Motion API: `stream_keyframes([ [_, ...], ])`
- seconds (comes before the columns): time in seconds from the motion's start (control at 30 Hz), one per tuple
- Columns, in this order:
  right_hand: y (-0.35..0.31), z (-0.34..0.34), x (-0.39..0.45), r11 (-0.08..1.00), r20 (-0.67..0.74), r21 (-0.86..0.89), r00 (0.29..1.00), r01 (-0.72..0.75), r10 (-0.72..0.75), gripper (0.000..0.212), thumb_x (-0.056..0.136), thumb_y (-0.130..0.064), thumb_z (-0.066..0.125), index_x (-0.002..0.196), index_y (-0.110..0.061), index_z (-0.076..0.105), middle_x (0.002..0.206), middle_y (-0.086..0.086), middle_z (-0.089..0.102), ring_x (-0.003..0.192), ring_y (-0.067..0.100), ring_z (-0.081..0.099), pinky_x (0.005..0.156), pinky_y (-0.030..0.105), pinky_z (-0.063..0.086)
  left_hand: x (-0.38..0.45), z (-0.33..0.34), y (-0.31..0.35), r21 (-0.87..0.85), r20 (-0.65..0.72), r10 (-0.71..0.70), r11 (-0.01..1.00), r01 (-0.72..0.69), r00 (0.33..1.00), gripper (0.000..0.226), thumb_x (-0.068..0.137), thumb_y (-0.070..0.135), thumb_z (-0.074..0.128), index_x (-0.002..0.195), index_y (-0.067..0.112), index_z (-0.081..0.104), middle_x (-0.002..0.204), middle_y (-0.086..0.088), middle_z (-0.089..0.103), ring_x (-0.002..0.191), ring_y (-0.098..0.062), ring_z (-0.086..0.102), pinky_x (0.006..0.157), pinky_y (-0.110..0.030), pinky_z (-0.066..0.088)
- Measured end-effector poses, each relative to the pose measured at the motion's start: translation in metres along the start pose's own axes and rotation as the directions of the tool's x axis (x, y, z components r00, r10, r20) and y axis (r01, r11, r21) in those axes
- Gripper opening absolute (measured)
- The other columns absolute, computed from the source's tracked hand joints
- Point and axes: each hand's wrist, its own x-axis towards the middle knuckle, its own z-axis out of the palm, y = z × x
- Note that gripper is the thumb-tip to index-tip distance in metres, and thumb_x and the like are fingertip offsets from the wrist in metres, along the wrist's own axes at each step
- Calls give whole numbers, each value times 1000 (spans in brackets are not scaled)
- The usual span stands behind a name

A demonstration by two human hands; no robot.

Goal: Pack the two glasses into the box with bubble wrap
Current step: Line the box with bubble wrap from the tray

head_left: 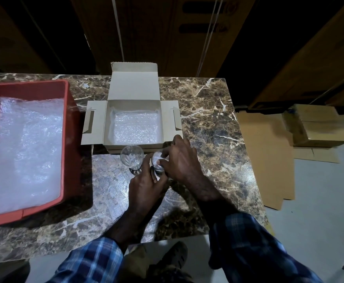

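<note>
An open grey cardboard box [94,123] sits mid-table, its floor lined with a sheet of bubble wrap [136,127]. Just in front of it stand two clear glasses. The left glass [132,157] stands free and upright. The right glass [158,161] is gripped from both sides: my left hand [146,186] curls its fingers on its near left side, and my right hand [180,160] wraps over its right side and rim. Much of that glass is hidden by the fingers.
A red crate [67,92] holding a heap of bubble wrap [22,152] fills the table's left side. The marble table [212,123] ends at the right, where flattened cardboard [267,156] and stacked boxes [318,127] lie on the floor. Dark cartons stand behind.
</note>
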Motion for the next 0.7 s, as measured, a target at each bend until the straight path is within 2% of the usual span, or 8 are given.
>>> stream_keyframes([
  [0.07, 1, 2, 1, 999, 14, 11, 999, -44, 43, 28, 88, -44, 66, 108, -25, 73, 110, 3, 44, 114, 23, 41, 87, 39, 36, -1, 0, 0, -3, 0, 1, 1000, -1, 1000, 64, 87, 46, 71, 142, 34, 40, 80, 4, 72, 72, -25, 70, 62, -33, 51],
  [0.17, 1, 5, 2, 994, 23, 55, 996, -91, 90, 27, 89, -42, 66, 105, -22, 74, 109, 6, 47, 114, 26, 44, 90, 42, 42, -1, 1, 0, -8, -2, 6, 1000, -6, 1000, 66, 87, 46, 71, 143, 32, 40, 81, 4, 72, 74, -26, 70, 62, -33, 50],
  [0.33, 0, 12, 4, 989, 25, 72, 992, -126, 125, 28, 91, -40, 64, 113, -24, 72, 110, 6, 52, 113, 27, 47, 91, 44, 44, -1, 1, 0, 5, -3, 8, 1000, -8, 1000, 66, 88, 46, 70, 144, 30, 41, 83, 2, 72, 76, -28, 70, 63, -34, 50],
  [0.47, -2, 13, 6, 989, 31, 70, 991, -133, 132, 26, 90, -41, 64, 107, -23, 72, 109, 8, 53, 111, 29, 49, 89, 43, 45, -2, 1, 0, 10, -6, 1, 1000, -1, 1000, 64, 88, 48, 69, 143, 30, 41, 87, 1, 73, 78, -29, 70, 64, -34, 51],
  [0.57, -2, 11, 6, 991, 50, 51, 991, -127, 125, 29, 90, -41, 63, 112, -24, 71, 111, 8, 52, 113, 30, 48, 90, 43, 43, -2, 1, -2, 32, 3, 15, 999, -15, 1000, 65, 88, 48, 69, 144, 30, 40, 84, 2, 72, 75, -28, 69, 64, -37, 53],
  [0.7, 2, 2, 5, 994, 80, 53, 993, -95, 90, 33, 91, -44, 62, 112, -20, 73, 113, 9, 55, 112, 28, 52, 91, 40, 45, -1, 3, -3, 36, 4, 22, 999, -22, 1000, 65, 89, 44, 69, 145, 29, 40, 84, 0, 73, 74, -28, 69, 62, -32, 49],
])
